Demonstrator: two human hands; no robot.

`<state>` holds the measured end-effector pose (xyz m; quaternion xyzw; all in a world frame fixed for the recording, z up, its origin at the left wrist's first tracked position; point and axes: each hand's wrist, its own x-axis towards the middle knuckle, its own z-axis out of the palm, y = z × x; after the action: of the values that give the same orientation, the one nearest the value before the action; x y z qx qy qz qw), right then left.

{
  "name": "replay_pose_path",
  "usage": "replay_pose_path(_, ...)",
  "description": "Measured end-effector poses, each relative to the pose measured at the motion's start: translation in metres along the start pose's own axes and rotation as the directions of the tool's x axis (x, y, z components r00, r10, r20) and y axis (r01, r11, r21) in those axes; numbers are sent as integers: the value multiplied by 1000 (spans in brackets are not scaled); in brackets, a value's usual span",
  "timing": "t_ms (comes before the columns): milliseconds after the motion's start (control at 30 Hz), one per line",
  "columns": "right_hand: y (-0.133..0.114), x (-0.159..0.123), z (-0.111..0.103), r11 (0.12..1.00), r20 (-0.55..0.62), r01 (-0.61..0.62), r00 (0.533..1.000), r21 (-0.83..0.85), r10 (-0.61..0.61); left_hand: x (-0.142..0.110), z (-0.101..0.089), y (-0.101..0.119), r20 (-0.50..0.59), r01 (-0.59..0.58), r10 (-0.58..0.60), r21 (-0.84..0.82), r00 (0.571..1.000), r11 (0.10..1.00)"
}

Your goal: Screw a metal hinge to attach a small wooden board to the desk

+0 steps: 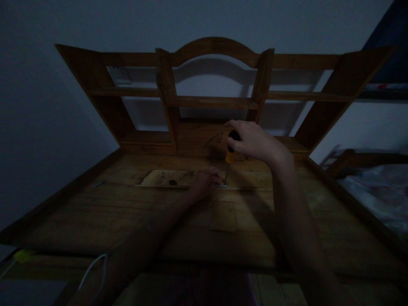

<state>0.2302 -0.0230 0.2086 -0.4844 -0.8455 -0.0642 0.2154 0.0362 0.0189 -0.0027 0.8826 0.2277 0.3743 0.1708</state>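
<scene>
My right hand [251, 138] is closed around the black-and-yellow handle of a screwdriver [229, 156]. The tool stands nearly upright, its thin shaft running down to a small metal fitting [220, 186], perhaps a hinge. That fitting lies along the edge of a long wooden board [248, 179] on the desk top. My left hand [207, 182] has its fingers bent together and pressed at the fitting's left end, hiding part of it. Just in front of the fitting lies a small square wooden piece [223, 217] with tiny holes near its far edge.
A wooden shelf unit [213, 102] rises at the back of the desk [111, 225] against the wall. A thin metallic item [98, 184] lies on the left. At the lower left there is a white cable [92, 268] and something yellow [24, 255]. The scene is dim.
</scene>
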Motion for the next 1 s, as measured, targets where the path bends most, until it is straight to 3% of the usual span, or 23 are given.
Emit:
replay_pose_path(633,-2,-3,-3,999,9,-5,1000,53,4,-1,-1,2,-2,-13,13,-7,1000,1000)
replay_pose_path(1000,2,-1,2,996,7,-53,999,-70,54,0,0,6,-58,-2,9,119,998,993)
